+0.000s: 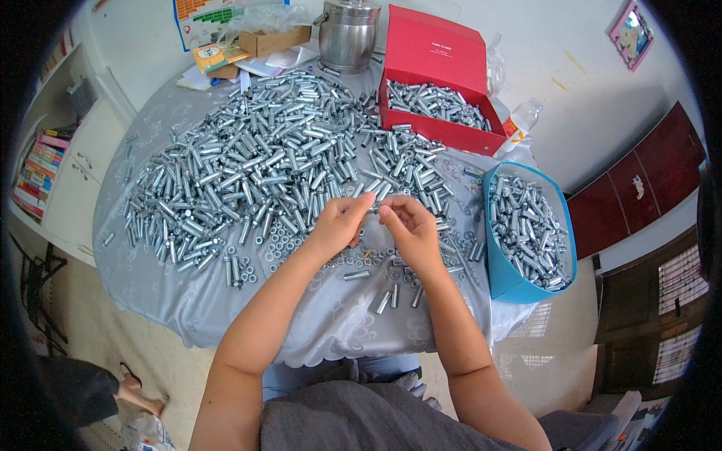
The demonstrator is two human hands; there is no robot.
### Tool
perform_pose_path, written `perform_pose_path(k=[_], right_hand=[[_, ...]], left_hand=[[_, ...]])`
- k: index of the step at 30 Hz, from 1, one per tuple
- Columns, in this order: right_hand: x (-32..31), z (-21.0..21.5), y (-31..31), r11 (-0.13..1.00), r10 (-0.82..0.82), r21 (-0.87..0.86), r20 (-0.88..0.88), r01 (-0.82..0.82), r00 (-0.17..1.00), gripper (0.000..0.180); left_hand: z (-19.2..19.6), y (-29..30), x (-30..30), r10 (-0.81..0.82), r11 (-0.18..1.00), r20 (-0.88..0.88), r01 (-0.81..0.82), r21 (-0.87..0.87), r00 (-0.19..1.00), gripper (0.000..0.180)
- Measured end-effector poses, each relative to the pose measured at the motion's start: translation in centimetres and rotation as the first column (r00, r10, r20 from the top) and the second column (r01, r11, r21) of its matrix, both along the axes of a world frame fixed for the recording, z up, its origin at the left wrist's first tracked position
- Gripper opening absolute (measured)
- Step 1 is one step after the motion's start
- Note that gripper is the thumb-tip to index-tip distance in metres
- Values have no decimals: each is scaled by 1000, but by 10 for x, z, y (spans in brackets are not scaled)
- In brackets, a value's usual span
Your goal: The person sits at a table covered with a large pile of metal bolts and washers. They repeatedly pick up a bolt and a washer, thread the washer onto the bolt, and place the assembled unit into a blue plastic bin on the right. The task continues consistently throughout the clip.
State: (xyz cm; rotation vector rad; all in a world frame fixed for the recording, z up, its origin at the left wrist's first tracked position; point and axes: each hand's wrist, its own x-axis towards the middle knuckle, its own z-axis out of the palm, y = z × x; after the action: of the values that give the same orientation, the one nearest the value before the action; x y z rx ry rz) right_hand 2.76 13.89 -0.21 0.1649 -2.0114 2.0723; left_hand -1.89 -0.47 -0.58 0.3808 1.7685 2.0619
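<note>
Both hands meet above the table [150, 278]: the left hand [338, 225] and right hand [410, 229] pinch one small metal sleeve [374, 211] between fingertips, apparently mid-assembly, with loose washers [282, 244] just below-left and the blue bin [502, 278] to the right.

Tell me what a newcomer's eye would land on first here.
First, the huge heap of shiny metal sleeves covering the round table. Next, the red box at the far side and the blue tub at the right edge, both filled with the same parts. At the centre, the left hand and right hand meet over a small metal piece.
</note>
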Motion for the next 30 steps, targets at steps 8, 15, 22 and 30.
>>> perform_pose_path(k=[8, 15, 22, 30], right_hand=[[4, 11, 5, 943, -39, 323, -133, 80, 990, 13], [7, 16, 4, 991, 121, -58, 53, -118, 991, 17], [9, 26, -3, 946, 161, -317, 254, -76, 954, 13], [6, 15, -1, 996, -86, -30, 110, 89, 990, 17]], left_hand=[[8, -6, 1, -58, 995, -19, 56, -77, 998, 47], [15, -13, 0, -127, 987, 28, 129, -96, 992, 41], [22, -16, 3, -106, 975, -134, 76, -211, 985, 39], [14, -4, 7, -130, 988, -11, 129, -87, 991, 46]])
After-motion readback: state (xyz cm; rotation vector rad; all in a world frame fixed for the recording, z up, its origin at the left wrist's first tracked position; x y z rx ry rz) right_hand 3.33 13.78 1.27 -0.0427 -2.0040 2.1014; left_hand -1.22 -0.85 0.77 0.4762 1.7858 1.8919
